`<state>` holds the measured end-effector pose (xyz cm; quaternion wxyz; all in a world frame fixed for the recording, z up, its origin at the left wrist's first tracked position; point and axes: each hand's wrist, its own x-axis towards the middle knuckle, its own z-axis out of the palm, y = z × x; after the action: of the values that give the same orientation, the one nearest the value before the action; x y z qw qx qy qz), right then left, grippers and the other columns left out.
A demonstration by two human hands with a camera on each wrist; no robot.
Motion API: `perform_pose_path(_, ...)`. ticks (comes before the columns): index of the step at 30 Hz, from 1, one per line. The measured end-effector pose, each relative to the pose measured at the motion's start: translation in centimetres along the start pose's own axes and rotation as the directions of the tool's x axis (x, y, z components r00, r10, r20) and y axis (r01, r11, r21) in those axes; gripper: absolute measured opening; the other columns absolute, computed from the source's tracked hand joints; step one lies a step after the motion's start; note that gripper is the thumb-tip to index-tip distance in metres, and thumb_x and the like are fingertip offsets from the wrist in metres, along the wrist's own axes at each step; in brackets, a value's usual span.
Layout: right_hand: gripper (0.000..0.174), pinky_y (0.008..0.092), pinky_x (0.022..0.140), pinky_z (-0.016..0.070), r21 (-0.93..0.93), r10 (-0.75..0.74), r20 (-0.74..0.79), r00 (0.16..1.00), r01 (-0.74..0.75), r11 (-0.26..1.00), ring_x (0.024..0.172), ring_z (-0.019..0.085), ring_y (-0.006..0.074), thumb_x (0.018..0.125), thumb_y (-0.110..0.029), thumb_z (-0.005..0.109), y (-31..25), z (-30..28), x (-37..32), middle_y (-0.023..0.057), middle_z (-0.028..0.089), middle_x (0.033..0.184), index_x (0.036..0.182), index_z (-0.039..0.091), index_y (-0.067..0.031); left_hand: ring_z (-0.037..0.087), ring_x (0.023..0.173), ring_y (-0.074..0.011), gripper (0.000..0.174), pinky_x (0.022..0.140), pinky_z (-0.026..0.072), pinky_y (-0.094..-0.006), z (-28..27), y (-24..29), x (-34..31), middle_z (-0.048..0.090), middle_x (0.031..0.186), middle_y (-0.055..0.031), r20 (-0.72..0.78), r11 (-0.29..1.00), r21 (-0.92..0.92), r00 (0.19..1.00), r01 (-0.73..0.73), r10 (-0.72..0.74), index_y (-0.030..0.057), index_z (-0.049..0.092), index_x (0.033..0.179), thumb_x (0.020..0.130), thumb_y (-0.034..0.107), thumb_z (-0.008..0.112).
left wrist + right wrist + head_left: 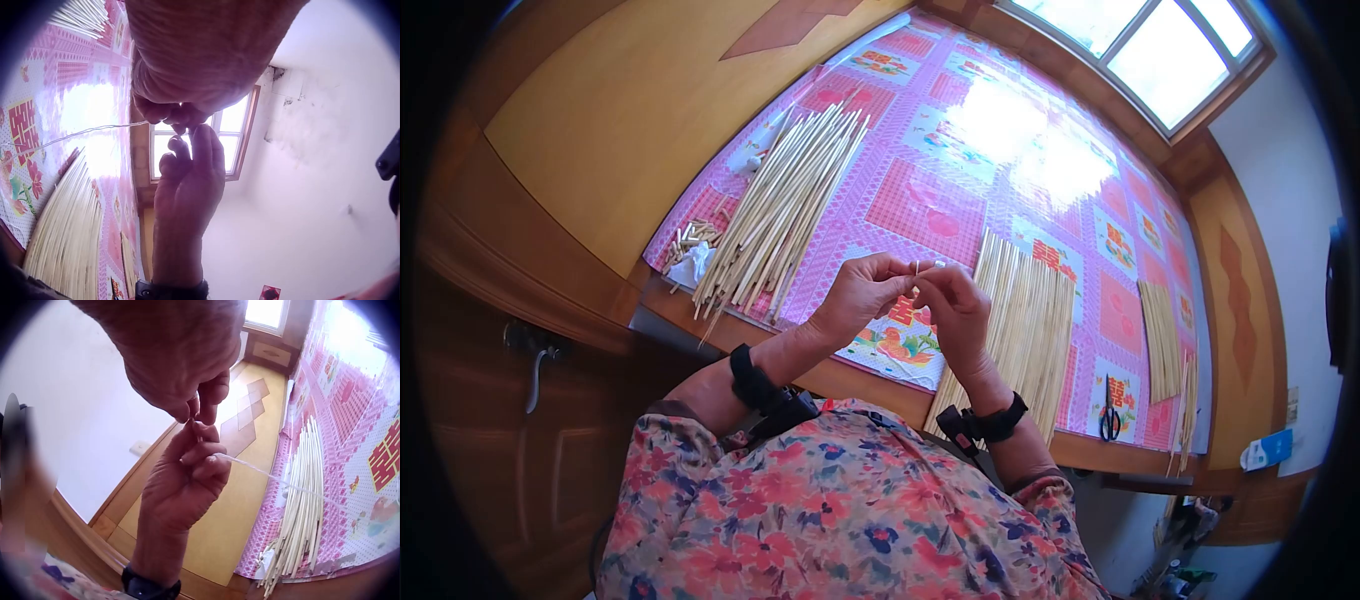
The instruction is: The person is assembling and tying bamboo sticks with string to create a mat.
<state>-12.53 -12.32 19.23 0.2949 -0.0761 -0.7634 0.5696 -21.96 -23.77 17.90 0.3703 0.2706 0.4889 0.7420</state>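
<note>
My left hand (855, 298) and right hand (956, 312) meet fingertip to fingertip above the table's front edge. A thin white string (269, 475) passes between the curled fingers of the left hand (187, 478) and slants down toward the tabletop. In the left wrist view the same string (94, 130) trails away from the hands over the cloth. The right hand (190, 181) pinches with thumb and forefinger right at the left fingertips; the bit of string there is mostly hidden by the fingers. Below the right hand lies a flat row of pale thin sticks (1025, 330), side by side.
A loose heap of sticks (790, 200) lies on the left of the pink patterned tablecloth (880, 250), beside short stick pieces (692, 240) and a crumpled white scrap (690, 268). Black scissors (1110, 422) and a smaller stick row (1159, 340) lie to the right.
</note>
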Motion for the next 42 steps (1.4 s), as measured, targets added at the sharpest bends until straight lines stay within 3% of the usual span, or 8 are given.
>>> perform_pose_path(1,0.006,0.0239,0.049,0.0451,-0.314,-0.194,0.054,0.98,0.201,0.928,0.061,0.059,0.0141,0.077,-0.005,0.059,-0.1,0.2,0.1,0.0085,0.061,0.076,0.081,0.056,-0.0018,0.041,0.049,-0.0006,0.012,0.042,0.0318,-0.0152,-0.2,0.0,-0.2,0.052,0.064,0.0029,0.002,1.0,-0.005,1.0,0.016,-0.016,0.0019,0.058,0.088,0.082,0.011,0.056)
perform_pose_path(2,0.009,0.0285,0.058,0.0473,-0.41,-0.271,0.107,0.957,0.291,0.864,0.068,0.06,0.0197,0.073,-0.006,0.062,-0.6,0.1,0.2,0.0083,0.06,0.078,0.079,0.056,-0.0032,0.042,0.05,-0.0008,0.013,0.042,0.033,-0.0154,-0.4,0.0,-0.3,0.052,0.065,0.0027,0.006,0.999,-0.011,0.999,0.032,-0.032,0.0019,0.059,0.089,0.083,0.012,0.055)
perform_pose_path(5,0.011,0.0297,0.06,0.0473,-0.426,-0.403,0.229,0.886,0.463,0.777,0.072,0.059,0.0227,0.07,-0.006,0.063,-0.5,-0.1,0.7,0.0081,0.06,0.08,0.078,0.056,-0.0044,0.045,0.052,-0.0032,0.016,0.047,0.0377,-0.0171,-1.1,-0.2,-0.7,0.054,0.068,0.0012,0.012,0.986,-0.127,0.994,0.11,-0.109,0.002,0.058,0.092,0.085,0.015,0.051)
perform_pose_path(11,0.014,0.0308,0.061,0.0473,-0.464,-0.424,0.356,0.833,0.551,0.694,0.073,0.058,0.0221,0.066,-0.007,0.065,-0.9,-0.4,1.2,0.0062,0.058,0.08,0.076,0.055,-0.0057,0.047,0.058,-0.0037,0.018,0.054,0.0401,-0.0193,-1.6,0.1,-0.7,0.056,0.072,0.0007,0.098,0.961,-0.177,0.975,0.214,-0.199,0.0029,0.058,0.091,0.085,0.018,0.051)
perform_pose_path(21,0.015,0.0307,0.065,0.0476,-0.409,-0.384,0.43,0.817,0.556,0.724,0.078,0.057,0.0224,0.065,-0.006,0.065,-0.9,-1.5,1.2,0.0065,0.056,0.08,0.077,0.056,-0.0063,0.048,0.057,-0.0054,0.017,0.052,0.0408,-0.0193,-2.2,-1.3,0.1,0.054,0.067,0.0009,0.24,0.893,-0.297,0.931,0.339,-0.274,0.0028,0.059,0.085,0.084,0.018,0.053)
perform_pose_path(30,0.014,0.0306,0.063,0.0475,-0.406,-0.332,0.401,0.854,0.49,0.771,0.075,0.057,0.0221,0.065,-0.004,0.065,-0.6,-1.7,0.2,0.0071,0.054,0.078,0.076,0.058,-0.0074,0.05,0.052,-0.007,0.016,0.049,0.0421,-0.019,-2.0,-1.1,0.2,0.056,0.066,-0.0025,0.252,0.95,-0.129,0.936,0.284,-0.245,0.0008,0.059,0.082,0.083,0.016,0.054)
perform_pose_path(39,0.017,0.0291,0.054,0.0462,-0.57,-0.411,0.171,0.895,0.43,0.7,0.066,0.055,0.0206,0.067,-0.001,0.064,0.6,-0.8,-1.7,0.0076,0.052,0.073,0.082,0.058,-0.0056,0.05,0.053,-0.0067,0.013,0.048,0.041,-0.0198,-1.1,-1.8,-0.3,0.054,0.066,-0.0016,0.158,0.957,-0.162,0.963,0.242,-0.217,0.0013,0.057,0.083,0.083,0.014,0.053)
perform_pose_path(42,0.015,0.0281,0.053,0.0461,-0.533,-0.248,0.12,0.961,0.273,0.801,0.062,0.056,0.0204,0.07,0.0,0.063,0.9,-0.9,-2.2,0.0085,0.053,0.073,0.083,0.056,-0.0045,0.051,0.055,-0.0063,0.012,0.049,0.0416,-0.02,-0.8,-1.5,-0.5,0.054,0.066,-0.0011,0.143,0.948,-0.201,0.965,0.246,-0.22,0.0014,0.057,0.084,0.084,0.013,0.053)
